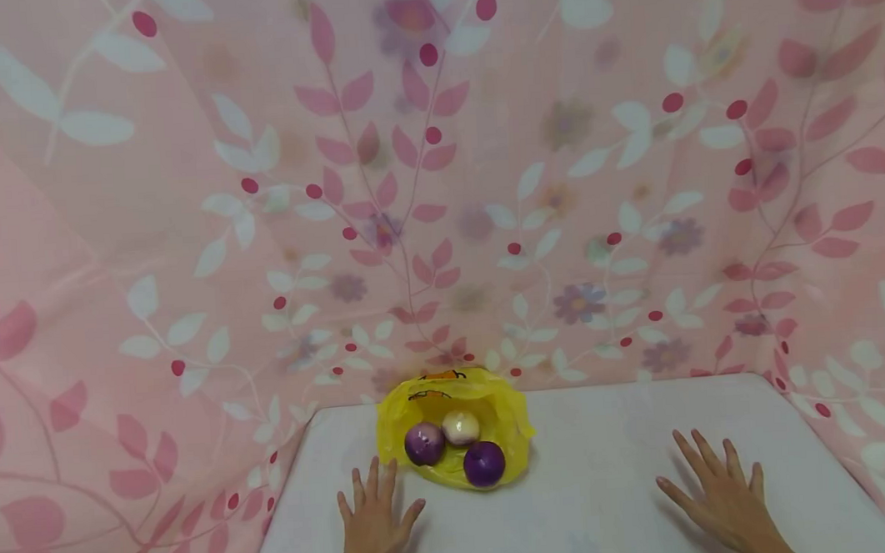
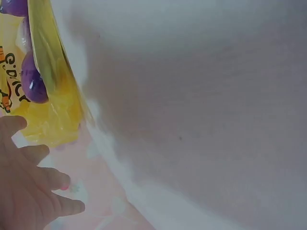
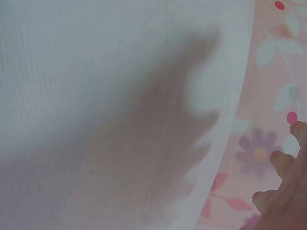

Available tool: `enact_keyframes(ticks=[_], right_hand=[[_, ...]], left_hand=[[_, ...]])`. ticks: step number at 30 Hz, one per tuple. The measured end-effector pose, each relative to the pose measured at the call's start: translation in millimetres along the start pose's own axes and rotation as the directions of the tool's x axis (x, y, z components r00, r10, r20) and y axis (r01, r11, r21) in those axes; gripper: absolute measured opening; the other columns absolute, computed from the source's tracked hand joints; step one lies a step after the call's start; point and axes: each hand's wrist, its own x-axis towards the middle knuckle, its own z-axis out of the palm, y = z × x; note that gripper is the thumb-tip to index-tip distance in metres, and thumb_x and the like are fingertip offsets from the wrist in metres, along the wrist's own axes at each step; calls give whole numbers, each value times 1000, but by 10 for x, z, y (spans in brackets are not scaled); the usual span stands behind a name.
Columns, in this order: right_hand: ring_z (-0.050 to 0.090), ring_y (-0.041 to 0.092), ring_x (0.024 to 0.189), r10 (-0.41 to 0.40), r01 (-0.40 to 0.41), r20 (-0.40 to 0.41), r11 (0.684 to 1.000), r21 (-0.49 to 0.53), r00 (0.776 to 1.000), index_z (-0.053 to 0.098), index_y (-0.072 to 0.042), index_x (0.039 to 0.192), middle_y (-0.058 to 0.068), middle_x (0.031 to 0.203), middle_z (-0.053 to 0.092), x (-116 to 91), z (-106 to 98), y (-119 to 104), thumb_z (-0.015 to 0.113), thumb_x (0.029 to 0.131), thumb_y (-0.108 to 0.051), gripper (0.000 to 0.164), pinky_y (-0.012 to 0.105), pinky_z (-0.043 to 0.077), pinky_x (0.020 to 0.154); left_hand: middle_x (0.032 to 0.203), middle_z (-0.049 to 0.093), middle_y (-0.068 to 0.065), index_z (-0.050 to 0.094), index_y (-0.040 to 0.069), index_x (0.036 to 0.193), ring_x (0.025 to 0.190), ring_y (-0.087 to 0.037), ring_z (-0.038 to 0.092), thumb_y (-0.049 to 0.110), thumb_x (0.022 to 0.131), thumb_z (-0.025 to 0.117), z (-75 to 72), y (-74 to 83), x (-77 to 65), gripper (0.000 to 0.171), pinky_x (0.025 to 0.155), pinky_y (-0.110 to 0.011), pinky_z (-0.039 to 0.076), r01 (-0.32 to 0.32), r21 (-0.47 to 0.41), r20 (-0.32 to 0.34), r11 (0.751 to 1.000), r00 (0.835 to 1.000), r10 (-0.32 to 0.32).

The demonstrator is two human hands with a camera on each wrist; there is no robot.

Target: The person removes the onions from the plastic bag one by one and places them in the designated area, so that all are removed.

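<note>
The left hand [image 1: 375, 518] and right hand [image 1: 728, 502] were held spread, nothing being grasped. The yellow bag [image 1: 511, 415] was seen just beyond and rightward of the left, well apart from the right; its round pieces [image 1: 484, 465] were judged best cupped singly, the bag steadied.

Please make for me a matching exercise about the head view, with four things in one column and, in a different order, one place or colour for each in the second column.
Column 1
1. bag
2. left hand
3. right hand
4. table

Column 2
A. to the right of the bag, well apart from it
B. white, under the bag
C. yellow
D. close to the bag's lower left edge

Right pairs: 1-C, 2-D, 3-A, 4-B
</note>
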Motion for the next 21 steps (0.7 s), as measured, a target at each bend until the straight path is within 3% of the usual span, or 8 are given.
enact_keyframes(ticks=[6, 12, 21], right_hand=[[2, 62, 137, 11, -10, -3, 1000, 14, 1000, 11, -25, 159, 24, 157, 20, -15, -6, 4, 57, 91, -59, 89, 83, -10, 90], [9, 64, 134, 32, -32, 2, 999, 34, 999, 15, -24, 159, 27, 154, 26, -38, 16, -42, 57, 92, -58, 86, 83, -5, 91], [11, 64, 133, 35, -35, 3, 997, 71, 999, 17, -21, 158, 28, 153, 27, -56, 66, -92, 56, 93, -56, 83, 84, -4, 91]], left_hand=[[151, 33, -29, 42, 11, 149, 130, -62, 29, 68, 87, 55, -43, -17, 74, 85, 95, -77, 26, 85, -102, -43, 991, 995, -90], [145, 36, -36, 42, 4, 147, 123, -65, 36, 59, 87, 64, -97, -82, 197, 84, 91, -72, 35, 142, -237, -116, 961, 978, -173], [141, 42, -36, 48, 1, 143, 123, -60, 42, 43, 85, 76, -60, -115, 356, 77, 98, -67, 34, 181, -400, -177, 898, 946, -270]])
